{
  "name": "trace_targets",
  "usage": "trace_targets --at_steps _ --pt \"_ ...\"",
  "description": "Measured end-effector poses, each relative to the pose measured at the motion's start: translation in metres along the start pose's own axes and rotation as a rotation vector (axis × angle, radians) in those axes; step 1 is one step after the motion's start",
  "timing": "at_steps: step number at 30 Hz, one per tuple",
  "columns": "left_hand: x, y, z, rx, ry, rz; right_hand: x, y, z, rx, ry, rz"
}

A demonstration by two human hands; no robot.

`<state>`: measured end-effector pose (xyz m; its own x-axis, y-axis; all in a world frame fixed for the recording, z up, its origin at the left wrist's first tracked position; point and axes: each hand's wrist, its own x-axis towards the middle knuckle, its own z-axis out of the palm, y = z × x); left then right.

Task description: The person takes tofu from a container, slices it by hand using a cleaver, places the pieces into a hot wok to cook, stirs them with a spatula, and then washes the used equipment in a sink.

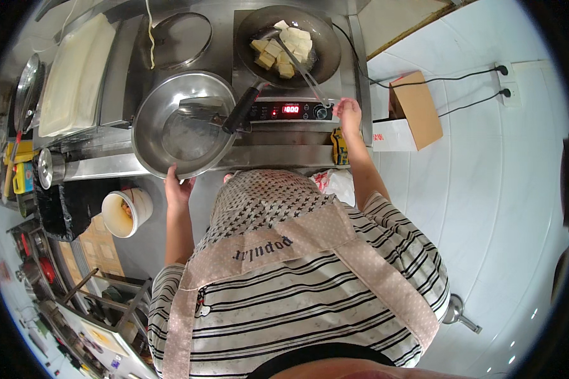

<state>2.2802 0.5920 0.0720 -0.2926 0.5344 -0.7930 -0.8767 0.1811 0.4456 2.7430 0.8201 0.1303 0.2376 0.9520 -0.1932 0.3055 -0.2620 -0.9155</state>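
My left hand (178, 187) grips the near rim of a wide stainless steel bowl (187, 151), thumb over the edge. A flat-bladed metal utensil (199, 107) lies across the inside of the bowl. The wok's black handle (239, 110) reaches over the bowl's right side. Pale tofu chunks (298, 42) sit in oil in the wok (329, 52), on an induction cooker with a lit control panel (263, 112). A ladle (299, 66) leans in the wok, its hooked handle end close to my right hand (349, 114), whose fingers are loosely curled with nothing visible in them.
A glass lid (182, 42) lies behind the bowl, left of the cooker. A pale plastic tub (76, 78) stands farther left. At right are a cardboard box (419, 111) and black power cords (436, 78). A white bucket (140, 211) stands below on the left.
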Motion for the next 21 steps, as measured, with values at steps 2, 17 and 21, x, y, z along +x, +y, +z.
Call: trace_targets --at_steps 2,17,21 --pt "0.009 0.008 -0.004 0.13 -0.125 -0.186 0.007 0.039 -0.02 -0.756 -0.056 -0.387" --pt "-0.062 -0.023 -0.04 0.137 0.04 -0.054 0.011 -0.001 0.023 -1.322 -0.266 -0.089" --pt "-0.067 -0.032 -0.069 0.109 0.174 -0.062 -0.004 -0.014 0.031 -1.315 -0.289 0.007"
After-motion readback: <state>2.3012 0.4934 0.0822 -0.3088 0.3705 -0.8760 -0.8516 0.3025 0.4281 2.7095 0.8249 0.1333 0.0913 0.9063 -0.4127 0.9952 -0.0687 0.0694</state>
